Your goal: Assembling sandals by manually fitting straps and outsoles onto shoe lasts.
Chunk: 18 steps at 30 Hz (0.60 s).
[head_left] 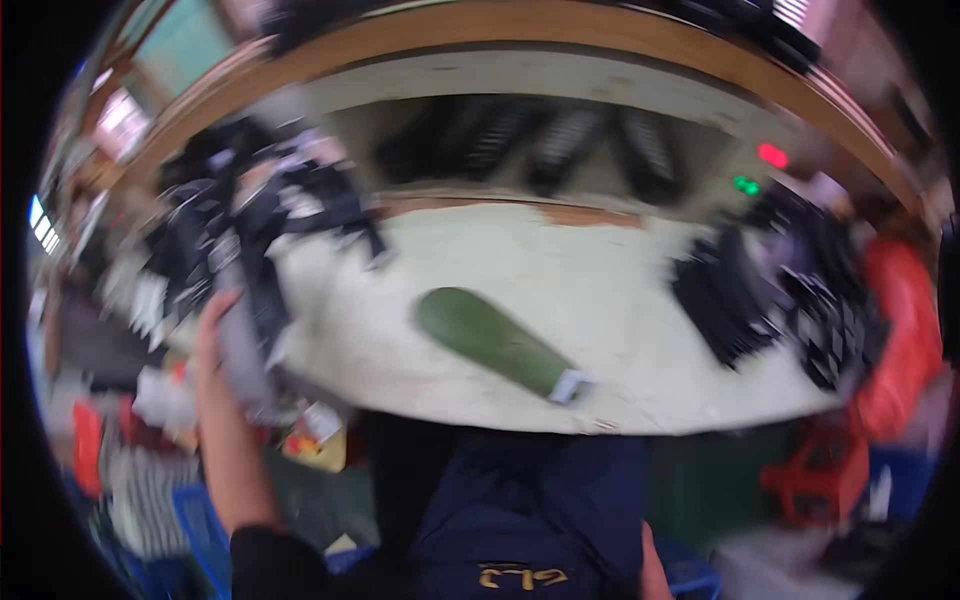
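Your left hand (215,325) grips a grey sock (243,345) at the table's (600,290) left edge beside a dark sock pile (250,215), while your right hand (652,565) barely shows, its grip unreadable.

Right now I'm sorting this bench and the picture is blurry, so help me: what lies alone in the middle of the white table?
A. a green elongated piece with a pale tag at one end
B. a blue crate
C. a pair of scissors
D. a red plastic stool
A: the green elongated piece lies alone on the white table, its pale tag at the near end.
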Motion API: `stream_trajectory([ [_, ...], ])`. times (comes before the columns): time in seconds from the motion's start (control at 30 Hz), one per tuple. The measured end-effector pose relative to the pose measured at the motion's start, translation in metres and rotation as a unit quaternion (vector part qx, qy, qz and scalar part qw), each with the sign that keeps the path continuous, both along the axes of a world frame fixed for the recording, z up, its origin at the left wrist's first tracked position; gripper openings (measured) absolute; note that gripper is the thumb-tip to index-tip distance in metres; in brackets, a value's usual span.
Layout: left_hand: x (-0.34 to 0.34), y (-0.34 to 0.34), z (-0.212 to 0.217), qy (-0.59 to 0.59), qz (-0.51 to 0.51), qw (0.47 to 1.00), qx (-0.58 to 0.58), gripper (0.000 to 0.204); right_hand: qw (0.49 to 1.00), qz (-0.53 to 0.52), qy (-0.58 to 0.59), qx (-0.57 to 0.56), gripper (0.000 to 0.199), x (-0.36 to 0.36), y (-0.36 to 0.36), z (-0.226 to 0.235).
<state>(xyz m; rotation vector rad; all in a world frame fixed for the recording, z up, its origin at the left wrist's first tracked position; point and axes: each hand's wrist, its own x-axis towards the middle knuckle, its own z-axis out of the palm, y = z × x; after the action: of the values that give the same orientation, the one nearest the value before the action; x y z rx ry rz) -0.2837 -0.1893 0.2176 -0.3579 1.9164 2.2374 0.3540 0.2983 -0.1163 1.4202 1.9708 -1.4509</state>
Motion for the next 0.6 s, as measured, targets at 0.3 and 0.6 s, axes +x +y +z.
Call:
stream_trajectory([
  [0.3,-0.081,0.078,-0.068,0.077,0.111,0.934,-0.331,0.069,1.0,0.011,-0.014,0.02,0.043,0.016,0.006,-0.009],
  [0.6,-0.039,0.069,-0.047,0.169,-0.003,0.79,-0.589,0.077,0.997,0.031,0.055,0.035,0.039,-0.026,0.009,0.043],
])
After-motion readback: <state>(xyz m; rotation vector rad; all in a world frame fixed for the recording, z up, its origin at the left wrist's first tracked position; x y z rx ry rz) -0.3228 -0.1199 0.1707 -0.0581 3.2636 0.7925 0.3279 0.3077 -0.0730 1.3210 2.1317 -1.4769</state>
